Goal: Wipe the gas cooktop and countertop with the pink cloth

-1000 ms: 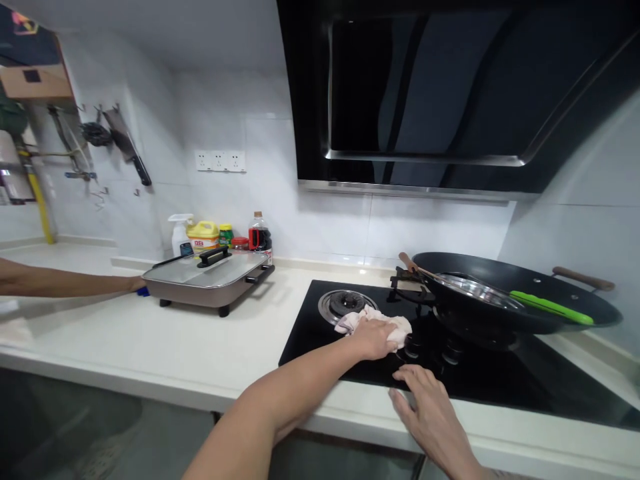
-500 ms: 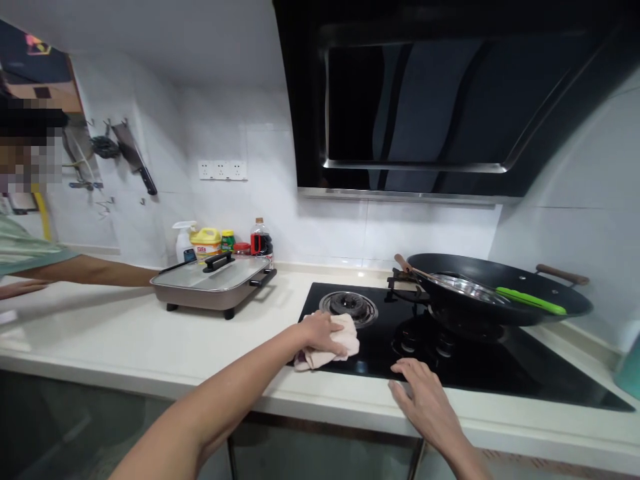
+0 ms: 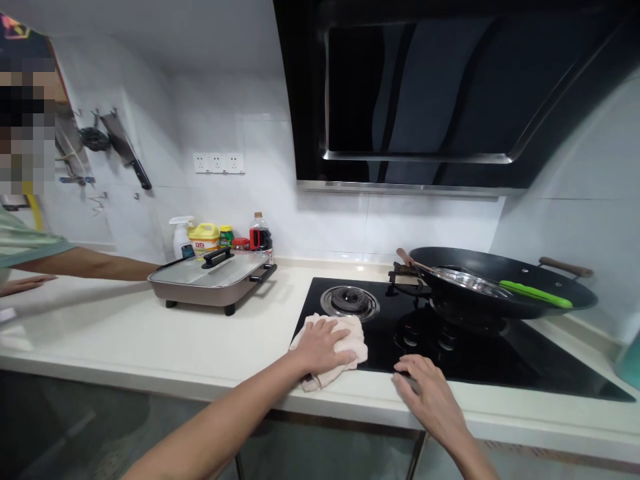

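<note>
My left hand [image 3: 324,345] presses a folded pale pink cloth [image 3: 356,339] against the front left corner of the black glass cooktop [image 3: 380,357]. Its fingers curve over the cloth, and part of the cloth laps onto the white counter edge. Just behind the cloth is the left burner [image 3: 350,302], with no pan on it. My right hand [image 3: 431,393] is open and holds nothing, its fingertips resting near the cooktop's front edge. Beyond that hand are two control knobs [image 3: 429,339].
A large black wok [image 3: 500,260] on the right burner holds a metal strainer [image 3: 467,281] and a green-handled utensil [image 3: 535,293]. Left stands a lidded electric pan [image 3: 200,291], bottles [image 3: 260,235] behind it. A co-worker's arm [image 3: 107,264] reaches behind the pan. The range hood [image 3: 415,100] hangs above.
My left hand has drawn the cloth slightly toward the counter's front edge, and more of the cloth lies spread out. My right hand has hardly moved. The view has shifted a little.
</note>
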### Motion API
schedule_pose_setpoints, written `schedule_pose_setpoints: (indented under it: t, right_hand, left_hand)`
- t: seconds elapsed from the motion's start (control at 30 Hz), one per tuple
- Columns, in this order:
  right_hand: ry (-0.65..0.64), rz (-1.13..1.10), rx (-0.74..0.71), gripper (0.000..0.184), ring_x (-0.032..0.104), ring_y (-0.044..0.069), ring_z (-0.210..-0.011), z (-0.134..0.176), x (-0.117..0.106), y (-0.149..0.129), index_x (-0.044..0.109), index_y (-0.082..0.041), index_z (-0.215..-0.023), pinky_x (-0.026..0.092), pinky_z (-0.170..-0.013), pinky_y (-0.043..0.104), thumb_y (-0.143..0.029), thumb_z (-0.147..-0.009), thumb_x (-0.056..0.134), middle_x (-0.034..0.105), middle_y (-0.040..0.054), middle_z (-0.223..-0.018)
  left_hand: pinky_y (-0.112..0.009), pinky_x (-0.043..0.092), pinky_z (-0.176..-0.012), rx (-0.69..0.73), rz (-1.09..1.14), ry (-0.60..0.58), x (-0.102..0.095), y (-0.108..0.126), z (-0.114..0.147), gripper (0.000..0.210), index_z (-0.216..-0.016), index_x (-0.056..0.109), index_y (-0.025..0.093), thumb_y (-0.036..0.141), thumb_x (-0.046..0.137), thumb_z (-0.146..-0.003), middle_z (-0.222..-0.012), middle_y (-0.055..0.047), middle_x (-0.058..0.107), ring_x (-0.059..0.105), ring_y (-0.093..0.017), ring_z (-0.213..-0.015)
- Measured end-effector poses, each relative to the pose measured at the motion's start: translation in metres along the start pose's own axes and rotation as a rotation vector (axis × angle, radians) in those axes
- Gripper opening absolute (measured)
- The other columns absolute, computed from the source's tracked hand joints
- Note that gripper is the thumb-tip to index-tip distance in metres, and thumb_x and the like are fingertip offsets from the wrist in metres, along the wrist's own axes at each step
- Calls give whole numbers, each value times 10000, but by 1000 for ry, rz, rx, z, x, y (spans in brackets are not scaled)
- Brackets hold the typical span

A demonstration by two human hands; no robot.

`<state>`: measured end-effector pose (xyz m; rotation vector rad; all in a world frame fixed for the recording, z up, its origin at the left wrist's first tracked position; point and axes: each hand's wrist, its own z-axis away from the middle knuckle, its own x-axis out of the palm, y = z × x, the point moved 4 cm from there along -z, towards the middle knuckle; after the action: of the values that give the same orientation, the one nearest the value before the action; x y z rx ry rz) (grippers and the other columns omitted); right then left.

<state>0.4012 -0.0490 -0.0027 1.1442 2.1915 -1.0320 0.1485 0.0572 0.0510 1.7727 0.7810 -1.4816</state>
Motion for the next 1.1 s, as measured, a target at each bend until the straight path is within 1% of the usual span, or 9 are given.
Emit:
schedule_pose_setpoints:
  t: [0.13,0.27,0.37,0.5,0.6,0.73,0.8,0.97,1.1]
  right_hand:
    - [181,-136,34,331,682,230,-1005,5,-28,18,714,-272,-914,523,-904,370,-469,-1034,477,738,59,-1048]
    - [353,41,91,341,681,267,-1021,13,-79,75,721,-257,-935,504,-957,411,-530,-988,523,748,87,-1044]
    - [350,237,166,397,677,303,-997,24,-105,134,723,-238,-899,500,-967,459,-559,-953,496,748,116,-1019]
    - [261,412,304,438,663,331,-997,44,-110,188,737,-238,-911,499,-929,493,-541,-945,422,746,121,-1051]
    - [190,450,318,436,650,328,-1046,49,-103,191,744,-242,-991,494,-927,485,-524,-957,413,736,112,-1117]
    - [162,470,324,435,633,327,-1071,44,-103,176,733,-245,-1014,493,-925,478,-532,-960,410,714,109,-1127]
    - [160,475,342,436,624,325,-1045,42,-106,169,731,-257,-1019,496,-907,478,-542,-959,407,706,100,-1132]
    - [151,470,386,414,610,327,-1047,39,-110,163,727,-271,-1017,502,-864,478,-534,-962,412,700,88,-1152]
    - [142,469,405,394,601,331,-1091,39,-110,160,722,-274,-1032,502,-856,472,-521,-965,422,696,84,-1171]
  left_hand:
    - [-612,300,-1191,85,-18,44,5,24,-10,647,-1491,562,356,720,383,-988,-1607,-75,497,448,-376,-1438]
    - [-559,350,-1162,122,-21,49,9,49,-38,582,-1460,591,333,639,441,-988,-1524,-75,566,495,-366,-1372]
    - [-528,378,-1136,161,2,57,15,68,-65,574,-1454,594,329,626,462,-981,-1482,-76,592,523,-352,-1320]
    - [-524,349,-1154,168,40,48,24,86,-108,607,-1528,510,346,600,470,-977,-1516,-79,564,492,-348,-1358]
    - [-527,306,-1186,141,34,0,29,91,-143,623,-1561,466,345,584,435,-987,-1574,-85,510,440,-351,-1421]
    - [-536,253,-1225,120,38,-48,35,96,-186,624,-1540,485,385,650,385,-985,-1623,-45,462,398,-349,-1466]
    - [-585,213,-1241,112,47,-86,39,101,-206,673,-1553,467,411,710,409,-952,-1678,-27,394,348,-376,-1507]
    - [-759,54,-1223,129,97,-225,43,122,-247,902,-1603,394,443,875,481,-816,-1788,-3,103,39,-464,-1611]
    - [-746,17,-1240,244,158,-325,45,145,-266,871,-1598,421,426,897,315,-873,-1778,3,162,66,-427,-1620]
